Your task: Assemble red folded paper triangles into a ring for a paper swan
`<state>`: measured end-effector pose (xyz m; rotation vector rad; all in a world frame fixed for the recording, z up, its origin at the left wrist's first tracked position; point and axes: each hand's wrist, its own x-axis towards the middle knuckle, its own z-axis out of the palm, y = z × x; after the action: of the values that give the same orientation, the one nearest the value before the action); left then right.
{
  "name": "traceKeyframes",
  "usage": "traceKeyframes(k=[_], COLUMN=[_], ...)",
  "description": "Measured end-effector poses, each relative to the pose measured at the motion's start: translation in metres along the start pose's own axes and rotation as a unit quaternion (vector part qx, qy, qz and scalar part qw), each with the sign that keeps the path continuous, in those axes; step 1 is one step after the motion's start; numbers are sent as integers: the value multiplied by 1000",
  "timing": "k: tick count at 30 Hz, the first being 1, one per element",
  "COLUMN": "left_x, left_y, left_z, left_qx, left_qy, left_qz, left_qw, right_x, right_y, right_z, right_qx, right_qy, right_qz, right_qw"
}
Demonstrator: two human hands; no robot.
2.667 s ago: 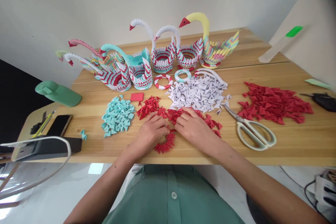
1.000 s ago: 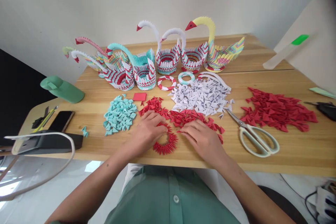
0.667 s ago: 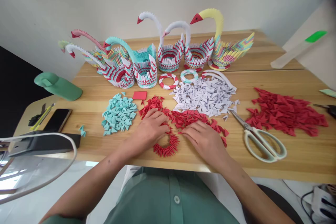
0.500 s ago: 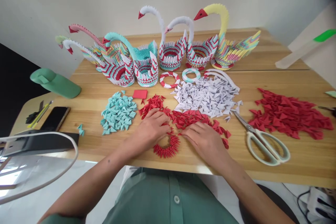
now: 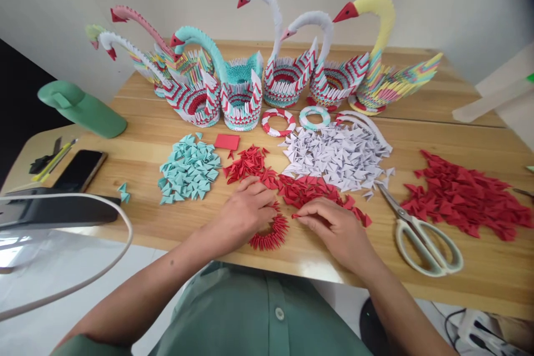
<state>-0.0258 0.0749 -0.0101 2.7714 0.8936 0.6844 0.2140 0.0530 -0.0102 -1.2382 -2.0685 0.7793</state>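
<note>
My left hand (image 5: pixel 249 212) is curled over the upper left of a ring of folded red paper pieces (image 5: pixel 276 238), its fingers closed on the rim and hiding part of it. The ring lies on the table with its spiky points outward. Just right of it, my right hand (image 5: pixel 336 228) pinches a small folded red paper piece (image 5: pixel 295 216) between thumb and forefinger, apart from the ring. Loose red paper pieces (image 5: pixel 306 192) spread directly behind both hands.
Turquoise pieces (image 5: pixel 189 169) lie left, white pieces (image 5: pixel 334 156) behind, and another red pile (image 5: pixel 467 194) right. Scissors (image 5: pixel 417 233) rest near the right hand. Several paper swans (image 5: pixel 242 100) and two small rings stand farther back. A green bottle (image 5: pixel 83 111) and phone (image 5: pixel 81 169) are left.
My right hand has drawn slightly back from the ring, and the red piece in its fingertips now shows. My left hand stays on the ring. The camera view has shifted a little.
</note>
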Motion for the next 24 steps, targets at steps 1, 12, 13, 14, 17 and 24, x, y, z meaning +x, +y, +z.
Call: traceKeyframes(k=[1,12,13,14,17,24], left_x=[0,-5,-4,-4,-2,1], left_y=[0,2,2,2,2,-1], left_z=[1,0,0,0,2,7], left_qx=[5,-1,-1,0,4,7], left_qy=[3,22,13,7,-1,-15], left_qz=[1,2,5,8,17,36], left_qw=[1000,1000,1000,1000,1000,999], right_x=[-1,-8,-8,-7,-5,-1], right_y=[-1,-8,-7,-5,-2,-2], right_z=[-1,7,8,10,11,10], right_qx=[-7,-135,-148,-159,-183,-235], right_qy=[7,-19,-24,-28,-38,-63], right_qz=[-3,-51,-48,-46,-45,-59], right_qw=[1000,989,988,986,981,968])
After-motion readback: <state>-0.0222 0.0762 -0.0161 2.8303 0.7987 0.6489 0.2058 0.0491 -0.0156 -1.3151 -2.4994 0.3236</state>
